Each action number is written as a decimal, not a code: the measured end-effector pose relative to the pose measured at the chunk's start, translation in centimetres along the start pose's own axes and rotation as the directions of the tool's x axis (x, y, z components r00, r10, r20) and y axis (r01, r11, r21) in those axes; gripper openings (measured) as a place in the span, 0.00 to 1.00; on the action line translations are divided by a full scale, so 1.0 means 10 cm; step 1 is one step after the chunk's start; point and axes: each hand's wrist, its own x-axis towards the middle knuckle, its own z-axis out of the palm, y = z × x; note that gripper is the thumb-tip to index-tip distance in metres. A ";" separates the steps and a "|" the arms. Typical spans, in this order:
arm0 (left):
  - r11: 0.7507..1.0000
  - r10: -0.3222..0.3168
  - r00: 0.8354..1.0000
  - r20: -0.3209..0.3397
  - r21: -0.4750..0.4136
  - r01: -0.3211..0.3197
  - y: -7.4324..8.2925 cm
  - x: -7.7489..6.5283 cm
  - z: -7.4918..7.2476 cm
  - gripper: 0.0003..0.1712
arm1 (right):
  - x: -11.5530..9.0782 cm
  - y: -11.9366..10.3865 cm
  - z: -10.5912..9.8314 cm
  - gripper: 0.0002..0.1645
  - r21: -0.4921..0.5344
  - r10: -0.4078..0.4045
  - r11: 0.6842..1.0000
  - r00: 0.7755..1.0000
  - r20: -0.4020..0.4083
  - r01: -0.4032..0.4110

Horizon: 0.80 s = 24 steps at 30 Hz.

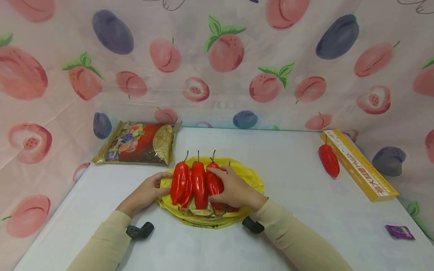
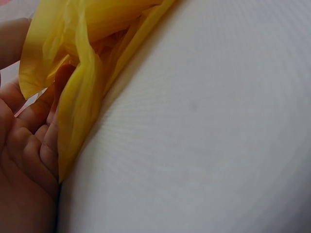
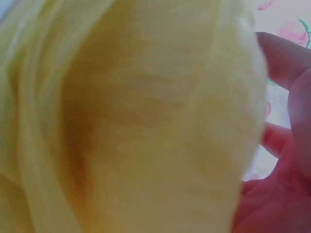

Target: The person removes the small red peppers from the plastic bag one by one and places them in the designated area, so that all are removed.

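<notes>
Several glossy red chili peppers (image 1: 200, 184) with thin dark stems lie side by side on a crumpled yellow plastic bag (image 1: 251, 177). My right hand (image 1: 234, 190) holds the pepper (image 1: 213, 182) toward the right of the row, thumb and index finger at its sides. My left hand (image 1: 149, 192) rests at the bag's left edge, its thumb and index finger apart beside the leftmost pepper (image 1: 179, 182). In the left wrist view, folds of the bag (image 2: 80, 107) hang partly over the left fingers. The bag (image 3: 146, 121) hides the right fingertips in the right wrist view.
A gold and red printed packet (image 1: 144, 143) lies at the back left. Toward the right, another red pepper (image 1: 329, 161) lies beside a long yellow pasta box (image 1: 359, 163). A small purple sachet (image 1: 400, 232) is near the right edge. Fruit-patterned cloth (image 1: 217, 105) rises behind the white table (image 1: 288, 158).
</notes>
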 end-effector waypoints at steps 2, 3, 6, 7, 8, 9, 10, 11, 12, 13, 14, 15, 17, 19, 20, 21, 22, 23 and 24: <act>1.000 -0.001 1.000 0.002 -0.007 0.001 0.01 0.00 0.00 0.29 | 0.00 0.00 0.00 0.52 0.009 0.004 1.000 1.000 0.004 -0.004; 1.000 0.000 1.000 0.003 -0.008 0.000 0.01 -0.01 0.00 0.29 | 0.01 0.00 0.00 0.52 0.013 0.007 1.000 1.000 0.006 -0.007; 1.000 0.003 1.000 0.007 -0.007 -0.003 0.01 -0.01 0.01 0.29 | 0.02 0.02 0.00 0.53 0.034 0.016 0.999 1.000 0.008 -0.017; 1.000 0.006 1.000 0.010 -0.005 -0.005 0.01 -0.01 0.01 0.29 | 0.02 0.02 0.00 0.53 0.042 0.018 0.999 1.000 0.008 -0.018; 1.000 0.006 1.000 0.011 -0.007 -0.005 0.01 -0.01 0.01 0.29 | 0.02 0.02 0.00 0.53 0.052 0.022 0.998 1.000 0.006 -0.022; 1.000 0.002 1.000 0.010 -0.007 -0.002 0.01 -0.01 0.01 0.29 | 0.02 0.03 0.00 0.52 0.061 0.023 0.998 1.000 0.003 -0.023; 1.000 -0.001 1.000 0.008 -0.008 0.001 0.01 -0.01 0.01 0.29 | 0.03 0.04 0.00 0.52 0.072 0.024 0.997 1.000 -0.001 -0.024; 1.000 -0.001 1.000 0.009 -0.007 0.001 0.00 -0.01 0.01 0.29 | 0.02 0.04 -0.01 0.52 0.083 0.027 0.996 1.000 -0.008 -0.026; 1.000 -0.001 1.000 0.009 -0.006 0.001 0.00 -0.01 0.01 0.29 | 0.02 0.05 -0.01 0.51 0.093 0.027 0.995 1.000 -0.015 -0.026; 1.000 -0.005 1.000 0.006 -0.005 0.005 0.00 -0.01 0.01 0.29 | 0.02 0.06 -0.02 0.51 0.106 0.026 0.994 0.999 -0.025 -0.024; 1.000 -0.007 1.000 0.002 -0.005 0.007 0.00 -0.01 0.01 0.29 | 0.02 0.07 -0.03 0.50 0.120 0.025 0.993 0.999 -0.036 -0.021; 1.000 -0.012 1.000 -0.003 -0.004 0.012 -0.01 0.00 0.01 0.29 | 0.02 0.08 -0.05 0.50 0.131 0.021 0.991 0.999 -0.047 -0.015; 1.000 -0.015 1.000 -0.005 0.000 0.015 -0.01 0.00 0.01 0.29 | 0.01 0.10 -0.09 0.49 0.157 0.017 0.988 0.997 -0.069 -0.006; 1.000 -0.013 1.000 -0.006 0.002 0.013 -0.01 0.01 0.01 0.28 | -0.01 0.12 -0.14 0.48 0.178 0.007 0.984 0.996 -0.088 0.009; 1.000 -0.012 1.000 -0.006 0.001 0.012 -0.01 0.01 0.01 0.28 | -0.02 0.14 -0.17 0.47 0.187 0.002 0.982 0.995 -0.097 0.016; 1.000 -0.014 1.000 -0.008 0.001 0.014 -0.01 0.01 0.01 0.28 | -0.03 0.15 -0.21 0.47 0.189 -0.003 0.982 0.995 -0.105 0.022; 1.000 -0.012 1.000 -0.007 0.005 0.012 -0.02 0.01 0.01 0.28 | -0.04 0.16 -0.24 0.46 0.193 -0.008 0.981 0.994 -0.112 0.030; 1.000 -0.012 1.000 -0.008 0.008 0.012 -0.02 0.01 0.01 0.28 | -0.05 0.18 -0.27 0.45 0.197 -0.016 0.980 0.993 -0.119 0.040; 1.000 -0.012 1.000 -0.009 0.012 0.012 -0.02 0.01 0.00 0.29 | -0.06 0.19 -0.30 0.44 0.198 -0.024 0.979 0.992 -0.126 0.049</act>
